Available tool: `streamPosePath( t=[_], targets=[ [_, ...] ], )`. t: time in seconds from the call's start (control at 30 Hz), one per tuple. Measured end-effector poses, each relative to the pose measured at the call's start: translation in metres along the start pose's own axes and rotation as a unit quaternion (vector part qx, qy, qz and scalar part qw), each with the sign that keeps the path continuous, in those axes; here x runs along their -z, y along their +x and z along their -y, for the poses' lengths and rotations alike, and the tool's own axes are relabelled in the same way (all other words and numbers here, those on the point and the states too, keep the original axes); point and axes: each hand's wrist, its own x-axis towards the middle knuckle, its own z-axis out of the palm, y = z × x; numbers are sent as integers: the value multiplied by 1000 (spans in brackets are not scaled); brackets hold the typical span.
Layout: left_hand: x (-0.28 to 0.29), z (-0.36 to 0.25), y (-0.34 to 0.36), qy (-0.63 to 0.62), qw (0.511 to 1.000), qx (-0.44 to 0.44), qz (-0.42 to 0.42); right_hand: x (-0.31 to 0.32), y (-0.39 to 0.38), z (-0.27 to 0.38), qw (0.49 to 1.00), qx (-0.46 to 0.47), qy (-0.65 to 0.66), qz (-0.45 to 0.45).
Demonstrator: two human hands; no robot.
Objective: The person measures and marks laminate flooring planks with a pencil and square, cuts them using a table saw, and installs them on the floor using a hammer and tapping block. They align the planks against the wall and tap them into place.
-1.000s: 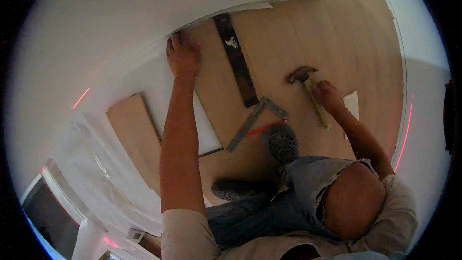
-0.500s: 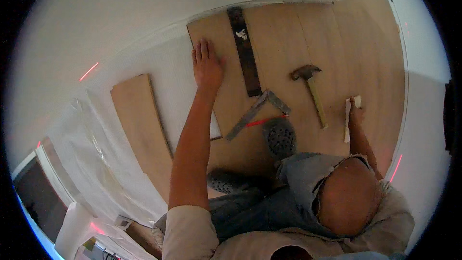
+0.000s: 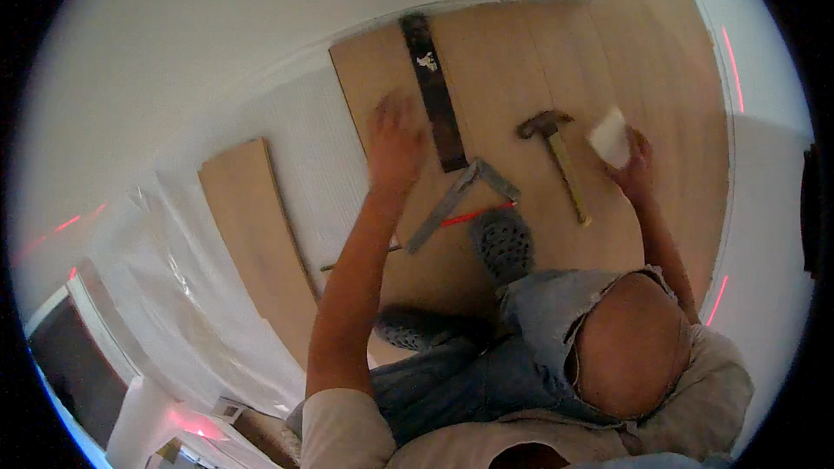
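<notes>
My left hand (image 3: 398,146) is over the light wood-look floor planks (image 3: 486,61), near their left edge. It looks empty, its fingers loosely spread and blurred by motion. A dark flat metal bar (image 3: 439,108) lies on the planks to its right. My right hand (image 3: 638,165) is closed on a small white flat piece (image 3: 611,137), held tilted; its material I cannot make out. Left of that hand lies a claw hammer (image 3: 559,161) with a yellowish handle. A grey angled square (image 3: 447,204) and a red pencil (image 3: 478,214) are beside my shoe (image 3: 504,245).
Loose planks (image 3: 252,208) lie on the white underlay sheet (image 3: 182,260) at left. A thin dark rod (image 3: 339,264) shows by my left forearm. Walls border the floor at the far side and right, with a white board (image 3: 756,165) at right.
My left hand has come off the plank's left edge, moving right and nearer. My right hand has brought the white piece up, farther away and left toward the hammer, turning it.
</notes>
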Motion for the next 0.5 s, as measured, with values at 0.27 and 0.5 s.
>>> streamPosePath(
  t=[0.27, 0.5],
  targets=[
    [20, -84, -2, -30, 997, -37, 68, -5, 91, 243, 894, 421, 92, 122],
    [15, -7, -29, 25, 981, 175, -77, -31, 85, 272, 905, 378, 195, 33]
  ],
)
